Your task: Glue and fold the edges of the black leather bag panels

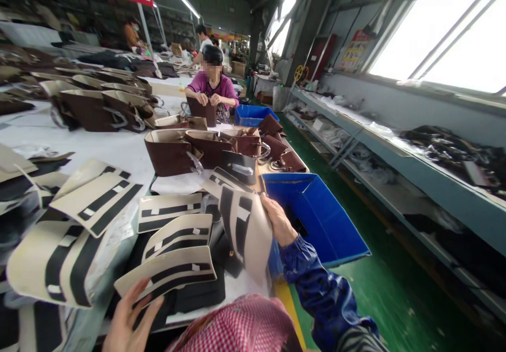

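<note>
At the lower left, my left hand [132,315] has its fingers spread beside the near end of a cream panel with black strips [169,273], one of several lying in a pile. My right hand [279,220] is closed on the right edge of another cream panel [255,236], which stands tilted up, its black strips facing left. A dark flap with a small gold fitting [231,254] lies just left of that panel. The fingertips of my right hand are partly hidden behind the panel's edge.
A blue bin [316,220] stands right of the table. Brown bags [168,152] line the table ahead, where a person in purple [213,86] holds a brown piece. More striped panels [95,199] lie left. A long shelf [375,141] runs along the right wall.
</note>
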`<state>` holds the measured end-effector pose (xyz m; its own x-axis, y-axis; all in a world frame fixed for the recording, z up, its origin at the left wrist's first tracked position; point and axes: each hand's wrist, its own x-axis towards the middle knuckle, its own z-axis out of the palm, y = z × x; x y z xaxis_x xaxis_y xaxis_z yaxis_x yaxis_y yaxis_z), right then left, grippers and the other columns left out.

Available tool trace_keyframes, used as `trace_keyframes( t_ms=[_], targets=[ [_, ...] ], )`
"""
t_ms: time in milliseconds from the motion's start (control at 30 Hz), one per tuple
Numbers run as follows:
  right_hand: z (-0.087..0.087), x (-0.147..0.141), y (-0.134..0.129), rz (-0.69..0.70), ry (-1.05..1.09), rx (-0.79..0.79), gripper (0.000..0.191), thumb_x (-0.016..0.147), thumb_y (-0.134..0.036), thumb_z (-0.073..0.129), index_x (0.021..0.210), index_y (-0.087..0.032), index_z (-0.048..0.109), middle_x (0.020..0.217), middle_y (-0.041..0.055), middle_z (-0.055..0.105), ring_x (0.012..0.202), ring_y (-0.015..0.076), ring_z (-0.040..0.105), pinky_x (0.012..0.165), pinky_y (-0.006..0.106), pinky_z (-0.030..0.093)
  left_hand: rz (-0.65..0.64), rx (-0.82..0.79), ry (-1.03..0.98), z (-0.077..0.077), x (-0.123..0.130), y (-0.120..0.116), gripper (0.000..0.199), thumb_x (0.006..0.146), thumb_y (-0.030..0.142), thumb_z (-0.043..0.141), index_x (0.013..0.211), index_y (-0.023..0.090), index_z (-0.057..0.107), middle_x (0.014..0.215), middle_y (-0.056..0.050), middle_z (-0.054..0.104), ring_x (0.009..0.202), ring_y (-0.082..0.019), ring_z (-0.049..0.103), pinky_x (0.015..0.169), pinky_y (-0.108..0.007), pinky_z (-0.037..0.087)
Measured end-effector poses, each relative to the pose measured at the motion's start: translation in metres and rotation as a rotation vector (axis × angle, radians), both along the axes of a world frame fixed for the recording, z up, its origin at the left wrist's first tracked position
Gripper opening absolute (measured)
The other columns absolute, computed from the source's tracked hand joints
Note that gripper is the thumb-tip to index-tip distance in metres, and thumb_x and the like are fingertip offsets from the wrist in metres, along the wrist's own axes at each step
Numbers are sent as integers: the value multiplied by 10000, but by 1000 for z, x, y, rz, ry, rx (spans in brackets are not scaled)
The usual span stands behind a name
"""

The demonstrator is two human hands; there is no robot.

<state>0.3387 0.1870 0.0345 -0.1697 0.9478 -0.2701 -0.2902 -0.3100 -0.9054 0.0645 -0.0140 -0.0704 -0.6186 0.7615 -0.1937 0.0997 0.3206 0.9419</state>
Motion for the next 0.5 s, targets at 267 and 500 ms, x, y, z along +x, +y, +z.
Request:
trace_keyframes(
  t_ms=[267, 500],
  targets=[
    [-17, -17, -36, 165, -77, -22, 592, 771, -743, 687, 878, -163, 732, 699, 68, 740, 600, 206, 690, 568, 309, 556, -453, 141, -389, 7, 67, 96, 408, 871, 452, 711, 1125, 140, 653, 1085, -90, 721, 965, -231, 706, 895, -452, 580],
    [-43, 13, -60, 104, -345, 127, 509, 816, -647, 696, 1064, -203, 709, 861, 68, 743, 796, 272, 690, 697, 360, 541, -552, 19, -388, -43, 107, 93, 402, 977, 467, 564, 1223, 152, 609, 1121, -84, 682, 989, -211, 679, 891, -439, 571]
  ],
)
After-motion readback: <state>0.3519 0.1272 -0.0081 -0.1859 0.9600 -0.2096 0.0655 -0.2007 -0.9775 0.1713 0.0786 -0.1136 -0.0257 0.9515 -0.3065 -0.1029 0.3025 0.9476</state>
